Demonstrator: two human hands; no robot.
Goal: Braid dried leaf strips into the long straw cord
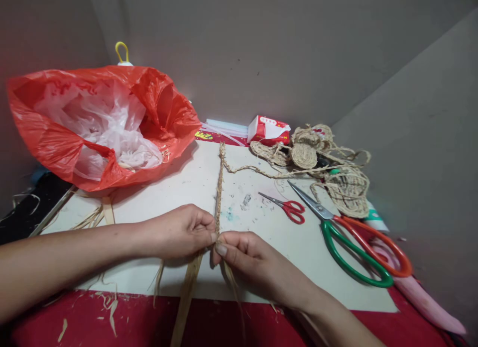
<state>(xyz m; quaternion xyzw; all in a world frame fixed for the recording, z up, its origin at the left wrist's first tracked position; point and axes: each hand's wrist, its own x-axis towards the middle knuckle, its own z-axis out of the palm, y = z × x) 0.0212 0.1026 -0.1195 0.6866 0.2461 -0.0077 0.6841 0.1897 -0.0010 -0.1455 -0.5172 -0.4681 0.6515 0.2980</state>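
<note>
A narrow braided straw cord (219,192) runs up the middle of a white board (186,168). Its lower end is pinched between the fingertips of my left hand (186,232). Right beside it, my right hand (242,252) grips the same end, thumb on top, and the two hands touch. Loose flat straw strips (186,292) hang below both hands toward the front edge. From the top of the braid a thinner cord (257,169) leads right to coiled braided cord (347,187).
A red plastic bag (45,108) with white plastic inside stands at the left. Small red scissors (293,210) and large scissors with green and orange handles (358,247) lie at the right. Behind is a red tissue pack (261,130). Straw scraps lie on the red cloth (142,322).
</note>
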